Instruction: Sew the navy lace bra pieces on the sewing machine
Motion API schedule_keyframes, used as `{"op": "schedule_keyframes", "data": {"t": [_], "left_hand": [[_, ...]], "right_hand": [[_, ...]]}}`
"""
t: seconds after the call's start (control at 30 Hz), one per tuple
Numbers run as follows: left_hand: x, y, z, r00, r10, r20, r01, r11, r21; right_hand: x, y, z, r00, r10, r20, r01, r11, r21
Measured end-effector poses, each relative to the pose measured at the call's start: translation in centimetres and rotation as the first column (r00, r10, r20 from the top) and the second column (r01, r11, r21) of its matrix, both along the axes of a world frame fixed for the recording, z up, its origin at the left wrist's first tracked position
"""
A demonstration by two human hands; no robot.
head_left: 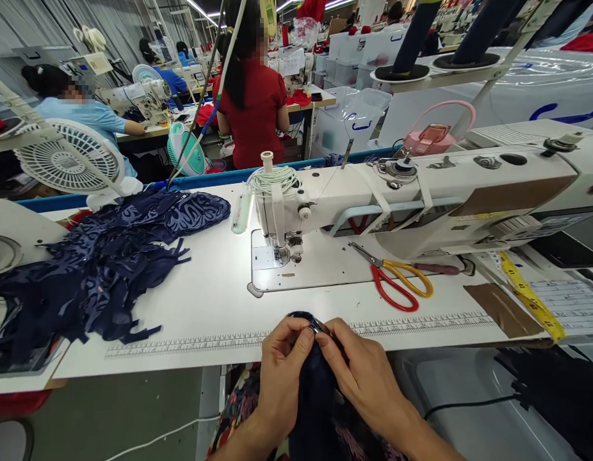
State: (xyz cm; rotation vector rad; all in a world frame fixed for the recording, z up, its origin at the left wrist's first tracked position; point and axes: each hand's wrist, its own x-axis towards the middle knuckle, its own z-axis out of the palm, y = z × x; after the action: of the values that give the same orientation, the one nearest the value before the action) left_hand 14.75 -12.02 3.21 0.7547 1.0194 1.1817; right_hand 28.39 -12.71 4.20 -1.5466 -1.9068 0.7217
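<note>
My left hand (pixel 287 362) pinches the upper edge of a navy fabric piece (pixel 316 403) at the table's front edge. Close against it, my right hand (pixel 357 365) is closed on the same edge, thumb and fingers pressed together. Between the fingertips shows a small shiny metal thing (pixel 316 326), too covered to name. The cloth hangs down over my lap between both wrists. Beyond the hands stands a white sewing machine (pixel 325 198), its needle area lit. Scissors (pixel 397 276) with red and yellow handles lie on the machine bed to the right.
A heap of navy patterned fabric pieces (pixel 109 262) covers the table's left side. A printed ruler (pixel 181 342) runs along the front edge. At right are a yellow tape measure (pixel 531 298) and a grey bin (pixel 450 397) with dark cloth. Other people sit at machines beyond.
</note>
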Motion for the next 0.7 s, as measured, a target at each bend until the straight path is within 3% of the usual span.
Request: {"op": "schedule_keyframes", "data": {"t": [0.23,0.4,0.57,0.7], "left_hand": [[0.0,0.0,-0.1,0.99,-0.002,-0.142,0.025,0.987,0.157],[-0.2,-0.3,-0.1,0.971,0.068,-0.227,-0.005,0.963,0.268],[-0.7,0.1,-0.4,0.961,0.043,-0.272,0.016,0.977,0.21],[-0.5,0.3,-0.8,0.966,0.015,-0.256,0.042,0.976,0.216]], "right_hand": [[-0.1,-0.2,0.2,0.999,0.009,0.034,-0.009,1.0,0.0],[0.7,0.7,-0.4,0.996,0.025,-0.087,-0.035,0.992,-0.119],[2.0,1.0,-0.2,0.951,-0.088,-0.295,0.038,0.984,-0.172],[1.2,1.1,1.0,0.976,-0.05,-0.212,0.023,0.992,-0.127]]}}
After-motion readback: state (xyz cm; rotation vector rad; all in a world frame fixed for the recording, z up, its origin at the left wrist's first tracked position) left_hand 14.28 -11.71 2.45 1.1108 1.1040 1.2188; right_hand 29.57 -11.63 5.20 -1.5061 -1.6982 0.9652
